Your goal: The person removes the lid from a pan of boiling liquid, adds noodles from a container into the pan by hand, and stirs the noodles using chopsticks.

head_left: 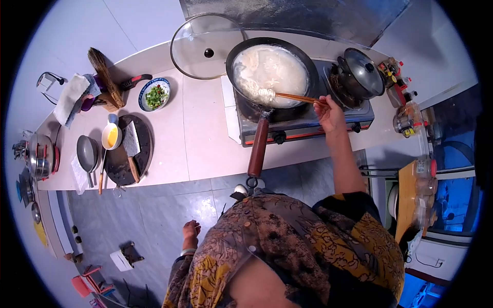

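My right hand (329, 114) is closed around a pair of wooden chopsticks (298, 97). Their tips reach into a dark wok (314, 77) on the gas stove, where they grip a clump of pale noodles (266, 95). Whitish, cloudy liquid (282, 66) with more noodles fills the wok. Its brown wooden handle (260, 146) points toward my body. My left hand (191, 229) hangs low beside me over the floor, fingers loosely curled, with nothing visible in it.
A glass lid (208, 38) leans behind the wok. Right of it stands a covered pot (359, 77). Leftward on the counter are a bowl of chopped greens (155, 96), a cleaver (131, 141) on a round board (146, 154), a bowl of yellow liquid (111, 136) and a small pan (87, 153).
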A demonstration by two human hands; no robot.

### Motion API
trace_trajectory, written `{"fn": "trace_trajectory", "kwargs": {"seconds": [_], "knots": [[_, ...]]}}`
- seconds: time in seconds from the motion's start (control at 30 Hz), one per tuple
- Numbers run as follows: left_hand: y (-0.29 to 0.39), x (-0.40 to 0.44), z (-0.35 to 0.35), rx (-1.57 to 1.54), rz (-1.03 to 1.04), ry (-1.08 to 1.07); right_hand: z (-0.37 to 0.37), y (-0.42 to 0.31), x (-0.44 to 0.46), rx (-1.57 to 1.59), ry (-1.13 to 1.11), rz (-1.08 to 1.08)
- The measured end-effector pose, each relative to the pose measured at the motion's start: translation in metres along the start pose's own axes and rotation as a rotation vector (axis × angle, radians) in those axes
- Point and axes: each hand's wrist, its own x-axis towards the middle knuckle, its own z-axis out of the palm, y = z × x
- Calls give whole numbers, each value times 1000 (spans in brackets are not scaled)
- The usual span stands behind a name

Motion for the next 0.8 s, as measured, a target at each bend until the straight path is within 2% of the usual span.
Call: {"fn": "trace_trajectory", "kwargs": {"seconds": [0.13, 0.23, 0.33, 0.5, 0.6, 0.67, 0.73, 0.8], "knots": [[2, -10, -2, 82, 110, -12, -3, 17, -5, 185, 43, -10], [-23, 10, -6, 207, 211, -49, -2, 9, -9, 272, -64, -41], [-22, -10, 3, 135, 211, -51, 0, -13, -7, 301, -128, -143], [-51, 6, -2, 177, 278, -89, -1, -51, -8, 234, -159, -274], [-22, -36, 25, 106, 110, -3, 6, -55, -11, 153, -78, -337], [-11, -52, 36, 57, 1, 55, 4, -50, -7, -17, -59, -392], [-42, -22, 24, 104, 147, -7, 6, -45, -2, -147, -21, -427], [-47, -17, 23, 61, 132, -5, 8, -38, 0, -237, 46, -445]]}}
